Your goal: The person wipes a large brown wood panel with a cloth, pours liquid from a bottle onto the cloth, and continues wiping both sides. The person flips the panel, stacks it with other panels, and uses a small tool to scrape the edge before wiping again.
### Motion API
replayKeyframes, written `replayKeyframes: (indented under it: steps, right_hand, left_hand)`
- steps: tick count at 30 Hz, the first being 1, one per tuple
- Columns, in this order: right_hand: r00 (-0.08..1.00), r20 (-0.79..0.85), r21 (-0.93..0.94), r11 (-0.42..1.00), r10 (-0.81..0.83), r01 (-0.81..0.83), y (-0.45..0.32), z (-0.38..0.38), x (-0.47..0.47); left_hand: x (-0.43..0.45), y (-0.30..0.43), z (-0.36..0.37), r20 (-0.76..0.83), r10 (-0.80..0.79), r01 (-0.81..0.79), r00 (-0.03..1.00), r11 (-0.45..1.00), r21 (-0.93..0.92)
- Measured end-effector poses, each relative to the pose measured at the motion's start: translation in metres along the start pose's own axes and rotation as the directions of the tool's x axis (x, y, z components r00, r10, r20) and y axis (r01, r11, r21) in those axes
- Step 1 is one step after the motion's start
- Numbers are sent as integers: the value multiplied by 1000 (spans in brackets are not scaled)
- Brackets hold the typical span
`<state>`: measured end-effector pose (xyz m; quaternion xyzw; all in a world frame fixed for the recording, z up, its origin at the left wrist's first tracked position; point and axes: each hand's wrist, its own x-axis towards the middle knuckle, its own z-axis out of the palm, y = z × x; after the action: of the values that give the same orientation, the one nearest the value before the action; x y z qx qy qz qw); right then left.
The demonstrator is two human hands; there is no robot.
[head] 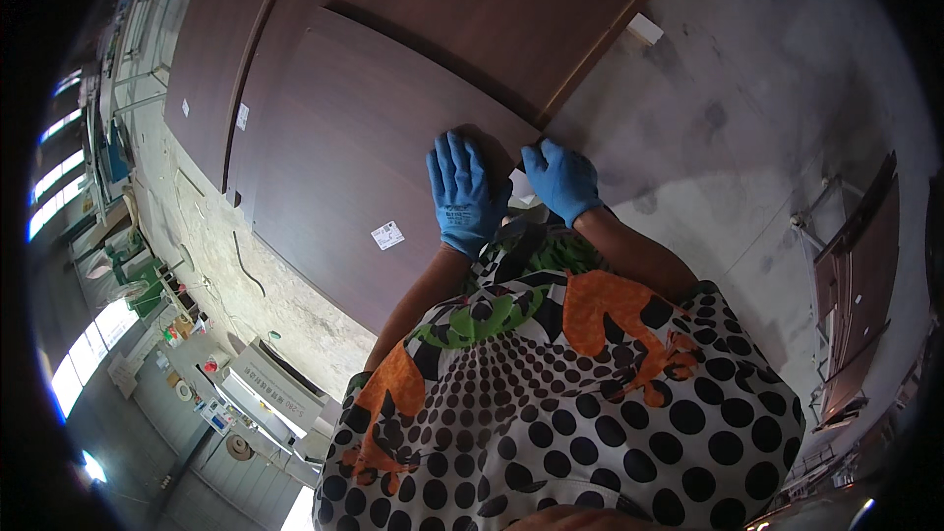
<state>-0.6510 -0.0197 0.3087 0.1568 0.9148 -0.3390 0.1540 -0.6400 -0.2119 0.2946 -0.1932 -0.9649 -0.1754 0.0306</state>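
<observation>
Both my hands wear blue gloves. My left hand (pixel 463 188) lies flat on a dark brown wood-grain panel (pixel 354 140), its fingers stretched out together and pointing away from me. At the panel's near right corner, my right hand (pixel 560 178) has its fingers curled over the edge; the fingertips and thumb are partly hidden. A white printed label (pixel 387 235) is stuck on the panel, left of my left hand. The panel rests on another dark brown panel (pixel 487 15), which reaches away beyond it.
Further brown panels (pixel 214 37) lie at the upper left, one with a small label. A white block (pixel 644 29) sits by the far panel's edge on the grey floor (pixel 708 110). A rack with brown boards (pixel 855 295) stands right; a machine (pixel 273 391) stands lower left.
</observation>
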Motion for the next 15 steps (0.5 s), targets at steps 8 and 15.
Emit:
replayKeyframes:
  steps: [8,15]
  right_hand:
    - [1000,-9,203,979,19,-17,35,0,-6]
    - [983,-45,334,930,176,-151,118,-13,-51]
  left_hand:
    - [4,-2,6,-19,38,-37,999,999,36]
    - [16,-8,21,6,38,-38,999,997,61]
